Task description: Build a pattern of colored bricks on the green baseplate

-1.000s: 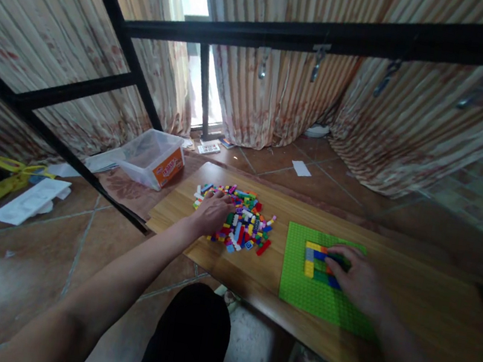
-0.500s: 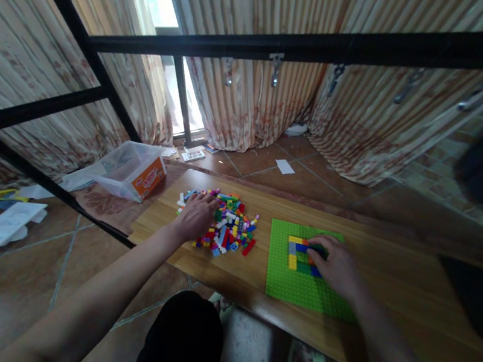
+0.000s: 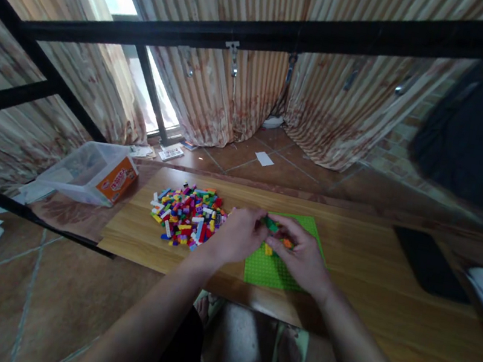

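Left hand [image 3: 242, 235] moved right, off the brick pile [image 3: 190, 217], now over the green baseplate [image 3: 274, 277] beside the right hand [image 3: 305, 259]. Right pinches a green toy brick [image 3: 272, 225] above the plate; left fingertips are right at it, grip hidden, can't tell. Yellow brick [image 3: 268, 250] on plate under hands. Pile at left on wooden tabletop [image 3: 362, 286], clear plastic bin [image 3: 70, 178] farther left, black slab [image 3: 429, 260] right.

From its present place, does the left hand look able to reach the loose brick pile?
Probably yes: the left hand is close to the brick pile, and I see nothing blocking the way.
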`<action>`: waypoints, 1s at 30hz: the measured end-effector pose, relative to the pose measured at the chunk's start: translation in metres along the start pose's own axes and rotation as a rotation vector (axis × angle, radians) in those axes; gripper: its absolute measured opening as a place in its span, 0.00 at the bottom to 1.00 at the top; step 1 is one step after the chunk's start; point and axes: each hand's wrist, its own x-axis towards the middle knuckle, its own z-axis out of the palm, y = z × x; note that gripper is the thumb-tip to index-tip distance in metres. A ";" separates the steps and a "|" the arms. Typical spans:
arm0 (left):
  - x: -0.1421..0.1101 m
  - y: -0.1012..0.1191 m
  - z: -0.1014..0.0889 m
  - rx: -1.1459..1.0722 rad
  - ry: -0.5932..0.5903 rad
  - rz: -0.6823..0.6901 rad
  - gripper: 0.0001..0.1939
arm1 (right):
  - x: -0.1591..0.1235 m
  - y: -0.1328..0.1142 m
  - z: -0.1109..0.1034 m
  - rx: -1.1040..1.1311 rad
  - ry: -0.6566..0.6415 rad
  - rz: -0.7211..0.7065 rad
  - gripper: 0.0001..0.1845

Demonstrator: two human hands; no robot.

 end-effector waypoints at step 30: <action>0.029 -0.011 0.047 -0.320 0.006 0.036 0.08 | -0.003 0.031 -0.025 0.286 0.165 0.260 0.16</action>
